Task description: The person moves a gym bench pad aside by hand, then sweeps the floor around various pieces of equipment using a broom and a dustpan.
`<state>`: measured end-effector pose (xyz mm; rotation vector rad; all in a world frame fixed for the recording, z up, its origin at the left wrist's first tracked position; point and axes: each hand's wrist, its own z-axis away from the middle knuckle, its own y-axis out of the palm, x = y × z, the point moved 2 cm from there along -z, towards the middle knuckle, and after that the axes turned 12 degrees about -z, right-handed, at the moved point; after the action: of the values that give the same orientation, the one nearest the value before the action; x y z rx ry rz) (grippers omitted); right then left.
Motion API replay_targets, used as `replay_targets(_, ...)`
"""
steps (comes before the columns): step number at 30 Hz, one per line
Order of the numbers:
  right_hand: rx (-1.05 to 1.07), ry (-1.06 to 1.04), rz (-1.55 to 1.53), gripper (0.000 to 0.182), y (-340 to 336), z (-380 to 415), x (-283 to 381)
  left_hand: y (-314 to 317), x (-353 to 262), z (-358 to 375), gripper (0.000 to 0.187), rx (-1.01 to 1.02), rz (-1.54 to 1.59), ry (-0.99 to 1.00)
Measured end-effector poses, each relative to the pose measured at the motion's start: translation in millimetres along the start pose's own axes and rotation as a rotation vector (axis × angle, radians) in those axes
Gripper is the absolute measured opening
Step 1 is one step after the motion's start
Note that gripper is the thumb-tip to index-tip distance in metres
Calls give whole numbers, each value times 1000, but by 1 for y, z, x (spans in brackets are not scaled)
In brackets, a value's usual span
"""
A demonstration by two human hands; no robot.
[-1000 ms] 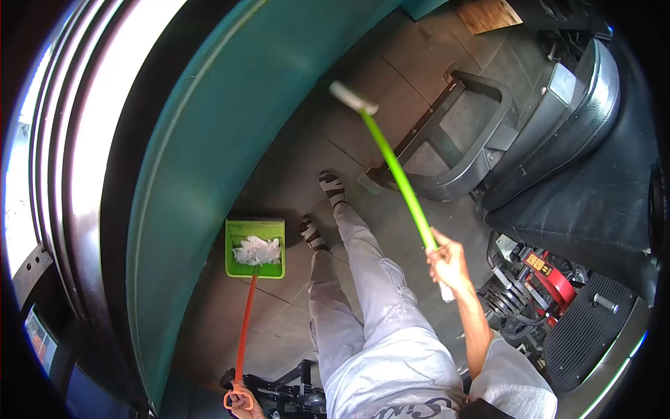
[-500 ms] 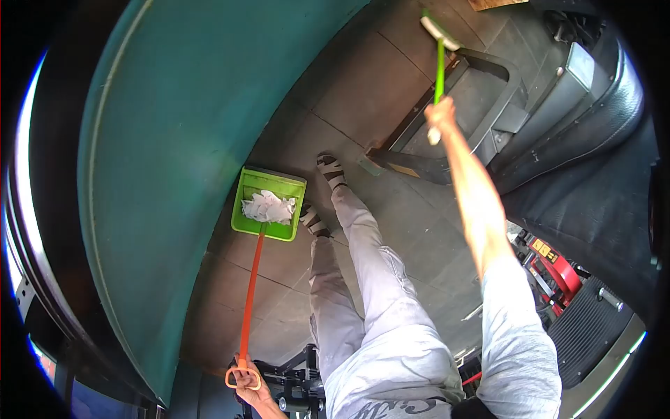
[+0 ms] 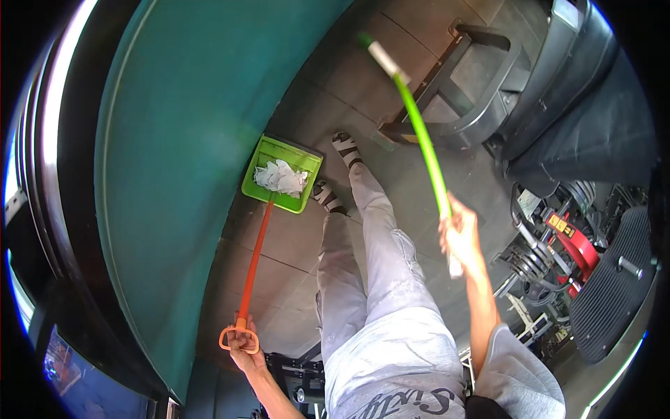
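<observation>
My left hand grips the orange loop at the top of a long orange handle. That handle runs down to a green dustpan on the grey tiled floor, beside my sandalled feet. Crumpled white paper lies in the pan. My right hand is closed on the green stick of a broom. The broom points up and away from me, its pale head lifted off the floor near the weight machine.
A curved teal wall runs down the left side. A grey metal machine frame stands ahead on the floor. Black padded seats and red-and-black gym equipment crowd the right.
My right arm has pulled back from its far reach, bringing the broom nearer and tilting its head leftward. The dustpan sits slightly farther forward along the teal wall.
</observation>
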<state>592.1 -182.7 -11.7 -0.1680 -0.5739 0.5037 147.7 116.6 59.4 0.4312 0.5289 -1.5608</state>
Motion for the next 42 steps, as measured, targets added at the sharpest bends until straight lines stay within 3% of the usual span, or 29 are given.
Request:
replay_targets(1,-16,-105,-5,52,1,-19,5,7,-3,-1,41,-58,-54,-11)
replay_targets(4,-28,-370,54,12,-6,-150,7,18,-14,-1,39,-81,-197,2)
replay_targets(6,-233,-384,196,12,-5,-253,10,18,-17,-6,36,-41,-258,22)
replay_targets(8,-228,-202,-140,17,30,-271,2,-4,-15,0,31,-11,-268,31)
replay_targets(10,-246,-193,94,23,64,-251,-14,4,-11,-12,22,-89,-279,33)
replay_targets(11,-353,-321,195,22,80,-242,-47,9,-11,-14,21,-111,-279,27)
replay_targets(12,-294,-217,31,22,95,-206,-69,13,-11,-16,20,-135,-271,28)
replay_targets(13,-258,-280,53,26,106,-200,-120,14,-11,-17,20,-110,-282,37)
replay_targets(14,-191,-402,-40,27,122,-141,-130,10,-10,-19,20,-91,-289,52)
replay_targets(15,-156,-195,-149,37,134,-75,-118,7,-11,-16,21,-81,-302,64)
replay_targets(16,-87,-151,-161,46,140,-29,-117,9,-11,-16,20,-96,-310,71)
replay_targets(17,15,51,-243,51,137,-1,-115,21,-10,-20,19,-105,-328,75)
replay_targets(19,123,261,-374,52,124,54,-106,22,-10,-17,15,-114,-306,56)
replay_targets(24,50,153,-358,61,73,71,-68,6,-4,-15,18,-133,-159,-51)
replay_targets(26,108,-90,-348,59,56,26,-38,10,-2,-5,27,-212,-109,-42)
replay_targets(28,118,-290,-280,30,42,-59,4,3,-2,-2,28,-223,-86,-2)
replay_targets(30,-33,-401,-79,12,29,-185,38,11,-4,-3,27,-294,-55,19)
replay_targets(31,-74,-417,26,5,26,-236,69,12,-1,-7,27,-268,-37,47)
replay_targets(33,-105,-459,137,7,14,-366,108,11,1,-15,26,-234,-35,77)
replay_targets(35,-104,-316,-23,7,32,-433,135,20,14,-26,24,-301,-71,132)
replay_targets(38,-146,-347,380,26,81,-397,120,38,19,-44,20,-239,-42,70)
replay_targets(40,-184,-400,506,40,106,-307,68,45,13,-50,19,-168,-30,118)
replay_targets(42,-34,-364,564,46,104,-230,-11,59,10,-52,20,-204,-80,123)
